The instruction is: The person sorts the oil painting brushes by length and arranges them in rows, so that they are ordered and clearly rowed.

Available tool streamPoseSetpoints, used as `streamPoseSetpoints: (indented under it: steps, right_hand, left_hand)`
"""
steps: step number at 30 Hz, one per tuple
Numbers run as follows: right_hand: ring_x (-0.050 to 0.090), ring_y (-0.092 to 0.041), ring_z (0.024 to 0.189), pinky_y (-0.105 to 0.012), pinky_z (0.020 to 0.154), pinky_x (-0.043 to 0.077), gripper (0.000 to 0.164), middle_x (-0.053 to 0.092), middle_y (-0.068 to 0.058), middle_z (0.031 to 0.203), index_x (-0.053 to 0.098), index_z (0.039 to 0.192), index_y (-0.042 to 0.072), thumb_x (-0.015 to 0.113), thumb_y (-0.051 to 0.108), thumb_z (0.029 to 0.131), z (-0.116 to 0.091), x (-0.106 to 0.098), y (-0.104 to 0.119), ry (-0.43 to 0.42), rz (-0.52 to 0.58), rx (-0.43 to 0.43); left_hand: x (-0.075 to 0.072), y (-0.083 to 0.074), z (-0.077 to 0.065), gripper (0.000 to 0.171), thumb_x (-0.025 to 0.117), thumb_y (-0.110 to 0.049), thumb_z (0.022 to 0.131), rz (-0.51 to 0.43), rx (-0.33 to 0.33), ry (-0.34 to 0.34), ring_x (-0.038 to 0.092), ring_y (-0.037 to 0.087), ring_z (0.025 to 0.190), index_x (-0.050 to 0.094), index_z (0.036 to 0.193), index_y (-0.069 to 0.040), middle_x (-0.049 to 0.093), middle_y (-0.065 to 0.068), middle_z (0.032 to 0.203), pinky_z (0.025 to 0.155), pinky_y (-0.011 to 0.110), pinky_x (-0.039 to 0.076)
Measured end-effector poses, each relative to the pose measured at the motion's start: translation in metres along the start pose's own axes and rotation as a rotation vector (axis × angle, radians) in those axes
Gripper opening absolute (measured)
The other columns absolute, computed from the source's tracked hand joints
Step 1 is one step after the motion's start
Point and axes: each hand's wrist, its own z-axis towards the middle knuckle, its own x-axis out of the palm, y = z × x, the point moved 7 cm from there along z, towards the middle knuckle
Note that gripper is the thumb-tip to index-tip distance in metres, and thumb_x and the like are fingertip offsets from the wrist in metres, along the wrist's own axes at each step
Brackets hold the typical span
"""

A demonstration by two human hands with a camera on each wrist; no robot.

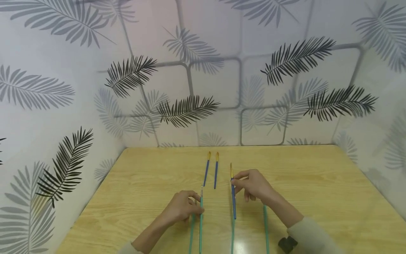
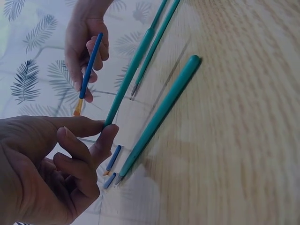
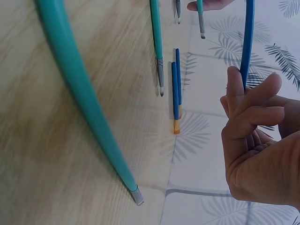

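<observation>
My left hand (image 1: 181,207) pinches a green-handled paintbrush (image 1: 201,222) between thumb and index finger, its bristle end pointing toward the wall. In the left wrist view this brush (image 2: 129,77) is raised off the table at a slant. My right hand (image 1: 255,185) pinches a blue-handled paintbrush (image 1: 233,203) near its gold ferrule, bristles away from me and handle hanging back toward me. Three more green paintbrushes lie on the table: one beside the left hand (image 1: 191,233), a middle brush (image 1: 233,236) and a right-hand brush (image 1: 266,229).
Two blue paintbrushes, a left one (image 1: 206,173) and a right one (image 1: 216,173), lie farther back on the wooden table (image 1: 317,176). Leaf-patterned wall covering (image 1: 215,84) rises behind the table and at its sides. A small black object (image 1: 287,244) sits by the right sleeve.
</observation>
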Motion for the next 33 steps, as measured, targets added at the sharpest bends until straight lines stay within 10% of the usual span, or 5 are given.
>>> streamPoseSetpoints:
  steps: [33]
  right_hand:
    - [0.050, -0.009, 0.037, -0.019, 0.039, 0.030, 0.037, 0.076, -0.012, 0.081, 0.065, 0.122, -0.003, 0.068, 0.023, 0.095, 0.010, -0.011, -0.011, -0.038, 0.056, 0.062]
  left_hand:
    - [0.009, -0.004, 0.000, 0.029, 0.078, -0.008, 0.076, 0.294, -0.020, -0.064, 0.044, 0.002, 0.034, 0.068, 0.097, 0.008, 0.064, 0.002, 0.053, 0.036, 0.013, 0.035]
